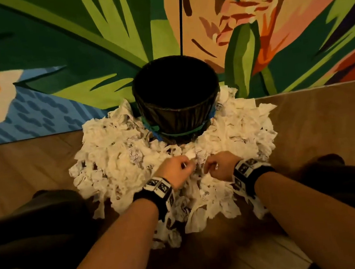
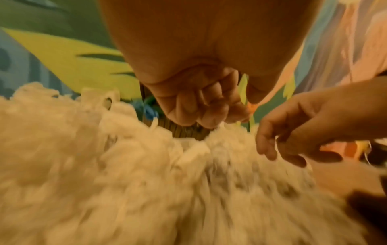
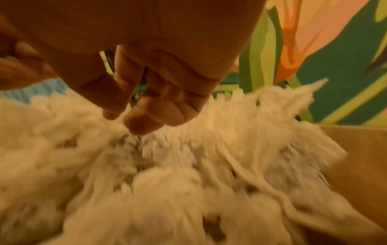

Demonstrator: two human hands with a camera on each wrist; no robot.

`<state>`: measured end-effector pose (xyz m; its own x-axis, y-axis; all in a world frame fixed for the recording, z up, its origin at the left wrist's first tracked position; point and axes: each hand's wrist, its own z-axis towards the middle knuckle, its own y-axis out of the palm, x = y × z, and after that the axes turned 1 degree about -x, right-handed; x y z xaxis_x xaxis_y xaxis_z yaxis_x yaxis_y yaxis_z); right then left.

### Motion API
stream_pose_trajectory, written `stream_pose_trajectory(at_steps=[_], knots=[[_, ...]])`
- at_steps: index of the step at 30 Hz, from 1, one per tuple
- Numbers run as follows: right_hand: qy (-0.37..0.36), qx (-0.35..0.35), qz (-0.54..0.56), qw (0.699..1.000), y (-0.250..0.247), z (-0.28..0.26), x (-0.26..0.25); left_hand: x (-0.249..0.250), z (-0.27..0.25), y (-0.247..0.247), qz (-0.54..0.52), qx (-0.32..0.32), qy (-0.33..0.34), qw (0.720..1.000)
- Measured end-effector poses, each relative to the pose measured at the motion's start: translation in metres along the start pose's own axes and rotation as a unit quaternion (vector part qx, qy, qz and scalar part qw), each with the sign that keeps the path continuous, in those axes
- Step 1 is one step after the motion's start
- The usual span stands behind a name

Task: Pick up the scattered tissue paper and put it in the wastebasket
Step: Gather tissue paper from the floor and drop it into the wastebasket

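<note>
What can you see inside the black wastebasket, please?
Only darkness shows inside the wastebasket; whether it holds anything cannot be told. The tissue paper in view lies heaped outside, around its base.

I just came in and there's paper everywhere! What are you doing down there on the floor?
A person is sitting on the floor, cleaning up a big pile of crumpled tissue paper heaped around a black wastebasket. Both hands are down in the pile just in front of the basket. The left hand is pinching a piece of tissue, and the right hand has its fingers curled on the tissues beside it. Nearly all the paper lies on the floor; the inside of the basket looks dark.
</note>
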<state>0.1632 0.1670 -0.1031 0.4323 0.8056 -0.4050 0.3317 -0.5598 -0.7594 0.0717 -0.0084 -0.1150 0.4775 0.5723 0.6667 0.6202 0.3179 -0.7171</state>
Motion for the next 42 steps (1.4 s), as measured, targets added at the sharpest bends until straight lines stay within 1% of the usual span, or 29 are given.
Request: stream_pose_trajectory(at_steps=[2,4,6,9,13,15,17,19,22,24,25,26,28,29,31,35,37,38,39,41,42], knots=[[0.036,-0.035,-0.023,0.998,0.022,-0.001,0.018,-0.012,-0.009,0.031,0.042,-0.056,-0.019,0.997],[0.052,-0.072,-0.051,0.995,0.035,-0.003,0.034,-0.019,-0.014,0.057,0.095,-0.104,-0.019,0.990],[0.063,-0.080,-0.074,0.992,0.042,-0.003,0.047,-0.023,-0.012,0.074,0.120,-0.134,-0.021,0.983],[0.067,-0.061,-0.076,0.993,0.050,-0.004,0.061,-0.025,-0.005,0.091,0.114,-0.139,-0.030,0.983],[0.062,-0.095,-0.033,0.993,0.056,0.001,0.066,-0.019,0.008,0.108,0.116,-0.136,-0.050,0.983],[0.057,-0.097,-0.036,0.993,0.055,0.005,0.065,-0.017,0.014,0.116,0.131,-0.142,-0.058,0.979],[0.054,-0.086,-0.063,0.993,0.054,0.010,0.065,-0.019,0.016,0.122,0.146,-0.133,-0.054,0.979],[0.061,-0.067,-0.063,0.994,0.055,0.012,0.065,-0.024,0.013,0.124,0.129,-0.124,-0.043,0.983],[0.070,-0.019,-0.032,0.997,0.061,0.011,0.067,-0.031,0.006,0.118,0.078,-0.112,-0.003,0.991],[0.059,0.016,0.004,0.998,0.066,0.008,0.067,-0.033,0.001,0.110,0.017,-0.072,0.010,0.997],[0.049,0.018,0.014,0.999,0.068,0.007,0.068,-0.033,-0.001,0.107,-0.021,-0.047,0.004,0.999],[0.040,0.001,0.007,0.999,0.069,0.006,0.067,-0.033,-0.003,0.103,-0.061,-0.025,-0.010,0.998],[0.032,-0.053,-0.061,0.996,0.071,0.006,0.062,-0.031,-0.005,0.095,-0.124,0.009,-0.041,0.991],[0.022,-0.066,-0.095,0.993,0.074,0.007,0.061,-0.029,-0.005,0.090,-0.148,0.022,-0.052,0.987],[0.008,-0.054,-0.109,0.993,0.080,0.012,0.059,-0.027,-0.003,0.082,-0.176,0.040,-0.072,0.981],[0.016,-0.011,-0.034,0.999,0.082,0.014,0.056,-0.027,-0.001,0.069,-0.213,0.070,-0.096,0.970],[0.061,0.035,0.067,0.995,0.077,0.014,0.054,-0.034,0.002,0.062,-0.218,0.103,-0.120,0.963],[0.089,0.067,0.142,0.984,0.074,0.013,0.053,-0.037,0.003,0.058,-0.218,0.124,-0.132,0.959],[0.110,0.101,0.226,0.963,0.071,0.013,0.051,-0.041,0.004,0.053,-0.219,0.142,-0.141,0.955],[0.142,0.157,0.364,0.907,0.063,0.010,0.044,-0.047,0.002,0.046,-0.236,0.161,-0.158,0.945],[0.153,0.172,0.419,0.878,0.059,0.009,0.040,-0.050,0.001,0.044,-0.233,0.166,-0.160,0.945]])
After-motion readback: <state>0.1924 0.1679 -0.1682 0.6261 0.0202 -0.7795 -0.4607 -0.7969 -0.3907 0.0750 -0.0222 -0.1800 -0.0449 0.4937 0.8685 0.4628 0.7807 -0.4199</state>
